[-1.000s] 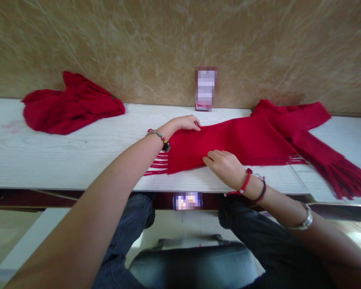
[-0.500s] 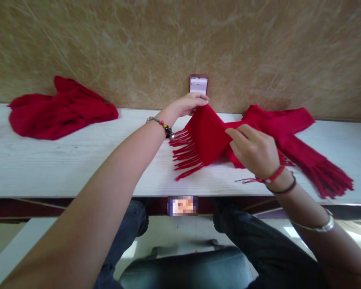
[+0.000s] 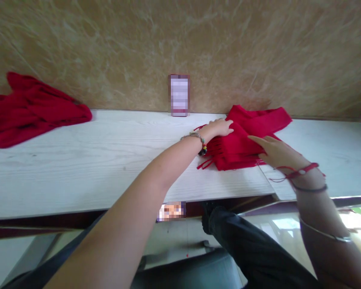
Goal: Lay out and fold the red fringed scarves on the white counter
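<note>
A red fringed scarf (image 3: 240, 140) lies folded in layers on the white table, its tassels toward the left and the near side. My left hand (image 3: 221, 127) rests on the scarf's left part with fingers stretched out, gripping nothing I can see. My right hand (image 3: 279, 154) is at the scarf's right side, thumb and fingers apart, over or touching the cloth; I cannot tell which. Part of the scarf behind this hand is hidden. Farther left lies a second red cloth (image 3: 42, 110), crumpled and cut off by the view's edge.
A phone-like device (image 3: 179, 96), blurred out, leans on the brown marbled wall (image 3: 123, 48) behind the white table (image 3: 132, 148). A blurred picture or card (image 3: 171, 211) shows below the table's front edge. Beneath are my legs and a dark stool seat (image 3: 186, 273).
The raised fringed end is now laid down onto the rest of the scarf. My left hand has come right and down with it, and my right hand has loosened its grip. The view has shifted right.
</note>
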The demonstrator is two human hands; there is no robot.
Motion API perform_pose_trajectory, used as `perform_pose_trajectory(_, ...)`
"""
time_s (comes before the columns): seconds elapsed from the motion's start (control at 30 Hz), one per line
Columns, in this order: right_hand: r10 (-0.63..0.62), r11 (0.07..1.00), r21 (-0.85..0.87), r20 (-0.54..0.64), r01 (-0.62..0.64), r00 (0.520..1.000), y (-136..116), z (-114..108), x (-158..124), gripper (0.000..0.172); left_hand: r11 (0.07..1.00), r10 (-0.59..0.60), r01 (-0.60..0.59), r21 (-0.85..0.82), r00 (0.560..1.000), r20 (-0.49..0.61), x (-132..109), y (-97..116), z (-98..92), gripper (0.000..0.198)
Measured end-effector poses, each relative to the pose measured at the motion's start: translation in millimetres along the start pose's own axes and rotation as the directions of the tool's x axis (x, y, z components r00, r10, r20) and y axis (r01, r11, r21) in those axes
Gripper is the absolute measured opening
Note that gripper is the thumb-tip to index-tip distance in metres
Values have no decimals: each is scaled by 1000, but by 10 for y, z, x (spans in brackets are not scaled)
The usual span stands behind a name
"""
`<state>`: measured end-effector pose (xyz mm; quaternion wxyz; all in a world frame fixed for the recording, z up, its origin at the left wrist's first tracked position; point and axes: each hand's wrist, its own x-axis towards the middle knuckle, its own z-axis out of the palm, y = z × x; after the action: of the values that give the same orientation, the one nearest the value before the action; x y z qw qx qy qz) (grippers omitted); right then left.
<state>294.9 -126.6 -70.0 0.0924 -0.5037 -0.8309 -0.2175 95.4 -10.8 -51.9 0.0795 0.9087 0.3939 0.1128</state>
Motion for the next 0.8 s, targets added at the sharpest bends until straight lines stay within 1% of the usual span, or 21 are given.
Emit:
perform_pose_trajectory(0.03, 0, 999, 34, 33, -1, 999, -22, 5, 16, 60, 999, -36, 36, 7, 999, 28, -38, -26, 25, 47)
perform_pose_trajectory(0.1, -21, 994, 112, 90, 11, 996, -86, -39, 66, 60, 994, -107, 105, 22, 989, 100, -115, -75, 12, 51)
perform_pose_trajectory(0.17, -57, 984, 175, 127, 34, 990, -156, -102, 126, 58, 988, -154, 149, 44, 982, 113, -207, -102, -40, 53)
perform_pose_trajectory(0.27, -102, 974, 214, 136, 71, 985, -263, -139, 212, 56, 988, -137, 135, 75, 990, 36, -400, -112, -92, 54)
perform_pose_trajectory(0.3, -109, 974, 214, 126, 80, 986, -305, -133, 239, 55, 989, -124, 121, 80, 992, 30, -479, -122, -94, 54)
perform_pose_trajectory(0.33, -112, 974, 209, 115, 87, 987, -355, -122, 264, 55, 991, -115, 111, 79, 992, 49, -564, -143, -90, 53)
perform_pose_trajectory(0.4, -113, 976, 199, 94, 93, 989, -486, -100, 314, 52, 992, -109, 101, 70, 987, 122, -744, -236, -82, 53)
perform_pose_trajectory(0.43, -112, 976, 196, 84, 94, 990, -569, -96, 341, 51, 992, -112, 103, 67, 981, 158, -835, -313, -83, 53)
perform_pose_trajectory(0.47, -109, 977, 192, 71, 94, 991, -664, -99, 371, 49, 992, -112, 101, 71, 980, 164, -927, -408, -90, 53)
perform_pose_trajectory(0.5, -106, 978, 186, 53, 95, 993, -767, -108, 405, 47, 993, -102, 90, 82, 982, 156, -1019, -516, -105, 53)
perform_pose_trajectory(0.57, -113, 980, 167, 6, 110, 994, -991, -142, 489, 43, 989, -122, 108, 105, 982, 146, -1205, -748, -154, 53)
perform_pose_trajectory(0.67, -204, 964, 160, -73, 213, 976, -1314, -193, 651, 36, 980, -151, 134, 148, 983, 109, -1501, -1035, -259, 51)
perform_pose_trajectory(0.73, -287, 934, 182, -128, 307, 949, -1486, -208, 763, 32, 974, -146, 139, 181, 989, 29, -1711, -1127, -336, 48)
perform_pose_trajectory(0.8, -354, 901, 204, -163, 382, 921, -1607, -209, 859, 30, 971, -115, 131, 199, 989, -90, -1926, -1122, -413, 44)
